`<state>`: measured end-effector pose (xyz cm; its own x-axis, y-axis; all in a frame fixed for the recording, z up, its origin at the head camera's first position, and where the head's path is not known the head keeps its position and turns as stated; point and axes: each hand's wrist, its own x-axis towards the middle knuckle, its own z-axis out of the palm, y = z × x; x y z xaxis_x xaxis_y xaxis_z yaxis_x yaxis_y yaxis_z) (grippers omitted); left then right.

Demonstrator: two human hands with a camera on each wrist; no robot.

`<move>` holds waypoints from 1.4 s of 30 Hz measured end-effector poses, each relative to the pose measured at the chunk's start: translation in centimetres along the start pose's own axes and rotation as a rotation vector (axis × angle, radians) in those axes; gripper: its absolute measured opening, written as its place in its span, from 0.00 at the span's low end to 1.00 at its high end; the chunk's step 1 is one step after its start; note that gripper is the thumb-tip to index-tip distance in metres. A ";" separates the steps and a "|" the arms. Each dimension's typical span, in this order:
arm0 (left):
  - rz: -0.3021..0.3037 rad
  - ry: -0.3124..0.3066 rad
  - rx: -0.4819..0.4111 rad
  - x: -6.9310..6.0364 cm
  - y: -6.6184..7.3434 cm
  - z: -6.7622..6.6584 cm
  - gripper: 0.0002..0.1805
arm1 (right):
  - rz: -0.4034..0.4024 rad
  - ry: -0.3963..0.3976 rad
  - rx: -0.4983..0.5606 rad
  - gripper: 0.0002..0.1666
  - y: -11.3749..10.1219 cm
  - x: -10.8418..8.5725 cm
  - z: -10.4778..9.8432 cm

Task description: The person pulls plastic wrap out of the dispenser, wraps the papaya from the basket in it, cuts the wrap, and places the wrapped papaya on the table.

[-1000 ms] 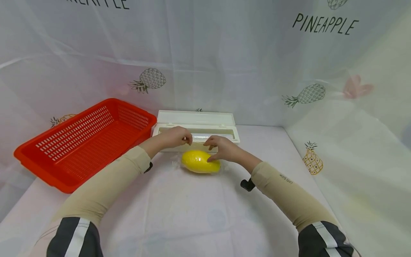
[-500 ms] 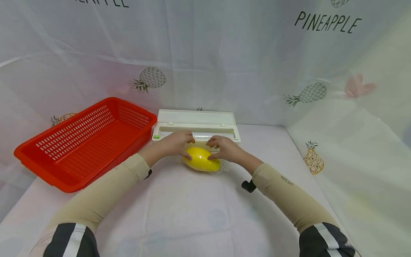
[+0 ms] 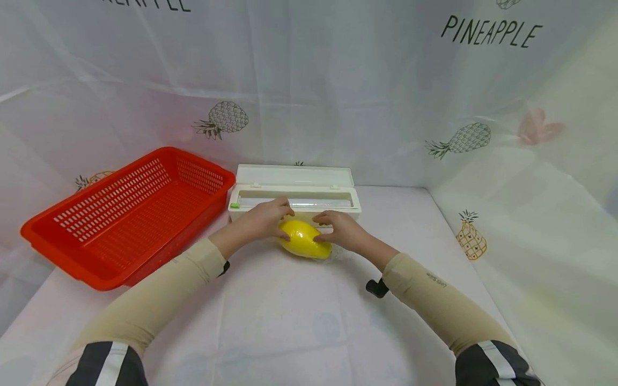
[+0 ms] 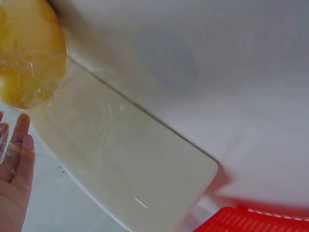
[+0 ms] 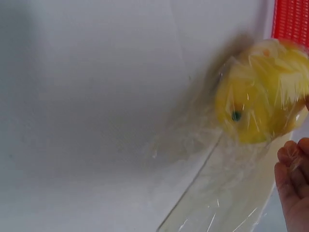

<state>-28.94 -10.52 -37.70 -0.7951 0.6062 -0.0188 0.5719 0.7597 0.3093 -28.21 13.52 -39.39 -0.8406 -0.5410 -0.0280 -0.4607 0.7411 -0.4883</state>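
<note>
One yellow fruit (image 3: 303, 238) sits between two hands, just in front of one white box (image 3: 295, 176) with its lid up; one red basket (image 3: 132, 220) is on the left of the counter (image 3: 280, 311). The left hand (image 3: 265, 219) and right hand (image 3: 344, 230) each lay a thumb on the fruit, fingers loosely bent; whether either grip pinches the clear film (image 5: 181, 142), I cannot tell. Only the right wrist view shows the fruit's dark green spot (image 5: 236, 116); only the head view shows the whole basket.
</note>
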 end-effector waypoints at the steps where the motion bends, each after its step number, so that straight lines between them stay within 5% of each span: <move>1: -0.004 0.006 -0.002 -0.1 0.1 0.1 0.34 | 0.021 0.007 0.013 0.33 0.0 -0.1 0.2; 5: -0.018 0.035 -0.008 -0.4 0.2 0.4 0.34 | 0.051 0.040 0.042 0.42 0.0 -0.4 0.9; 9: -0.026 0.065 -0.012 -0.7 0.4 0.9 0.35 | -0.005 0.082 0.003 0.50 0.1 -0.7 1.8; 17: -0.052 0.121 -0.021 -1.0 0.4 1.9 0.36 | -0.127 0.183 -0.028 0.42 0.3 -1.1 2.6; 23: 0.031 0.170 0.000 -1.4 0.4 2.6 0.40 | -0.150 0.202 0.028 0.39 0.4 -1.3 2.6; 34: -0.026 0.223 -0.059 -3.1 1.4 2.6 0.41 | -0.089 0.055 0.221 0.38 -0.4 -1.5 1.0; 42: -0.063 0.295 -0.055 -3.5 1.5 3.9 0.36 | -0.077 0.102 0.254 0.35 -0.2 -1.8 2.3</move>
<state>-24.51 -10.64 -40.88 -0.8573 0.4582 0.2348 0.5146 0.7747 0.3674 -25.96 13.39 -41.27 -0.8363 -0.5392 0.0996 -0.4490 0.5693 -0.6887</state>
